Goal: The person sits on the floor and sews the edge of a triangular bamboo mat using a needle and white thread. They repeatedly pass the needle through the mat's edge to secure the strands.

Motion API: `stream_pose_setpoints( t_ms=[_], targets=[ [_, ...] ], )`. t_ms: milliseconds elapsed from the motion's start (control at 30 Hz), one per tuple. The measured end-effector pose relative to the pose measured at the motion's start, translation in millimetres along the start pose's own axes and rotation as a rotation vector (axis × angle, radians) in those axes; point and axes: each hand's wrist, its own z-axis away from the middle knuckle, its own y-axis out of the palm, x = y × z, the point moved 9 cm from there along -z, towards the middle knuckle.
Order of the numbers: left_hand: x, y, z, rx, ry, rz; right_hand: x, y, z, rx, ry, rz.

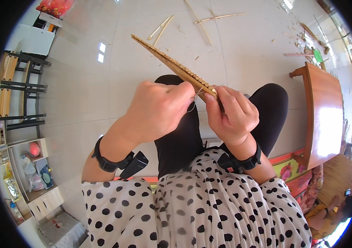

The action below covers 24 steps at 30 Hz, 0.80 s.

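A flat panel of thin tan stalks (175, 65), laid side by side, is held up at a slant before me. Its row of round cut stalk ends faces up. My right hand (234, 113) pinches the panel's near end between thumb and fingers. Closed in a fist against the panel's left side, my left hand (159, 109) grips a thin pale thread (195, 105). That thread loops below the fist and crosses the panel near its end. A thin strand also sticks out by my right fingers; whether it is thread or a needle I cannot tell.
Loose stalks (200, 20) and scraps lie on the tiled floor ahead. A wooden table (324, 115) stands at right, near another person (329, 215) at lower right. Folded black-framed furniture (25, 89) and a shelf unit (35, 173) are at left.
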Motion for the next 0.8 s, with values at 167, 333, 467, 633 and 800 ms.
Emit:
stream_pose_setpoints(
  t_ms=[167, 333, 467, 633, 800],
  targets=[
    [2.8, -5.1, 5.3, -0.025, -0.016, 0.018, 3.3, 5.1, -3.0, 0.027, -0.037, -0.012],
    [14.3, -12.6, 19.3, 0.031, -0.027, -0.05, -19.7, -7.0, -6.6, 0.047, 0.096, 0.183],
    [16.3, -23.9, 32.2, -0.06, -0.097, 0.027, -57.5, -21.2, -9.9, -0.083, 0.216, 0.064],
    [9.5, -16.2, 9.6, -0.19, -0.088, 0.145, -56.0, -13.2, -4.9, -0.057, 0.237, 0.003],
    [3.1, 2.4, -0.5, -0.268, -0.042, 0.052, -53.8, -8.8, -4.6, -0.033, 0.215, -0.056]
  ],
)
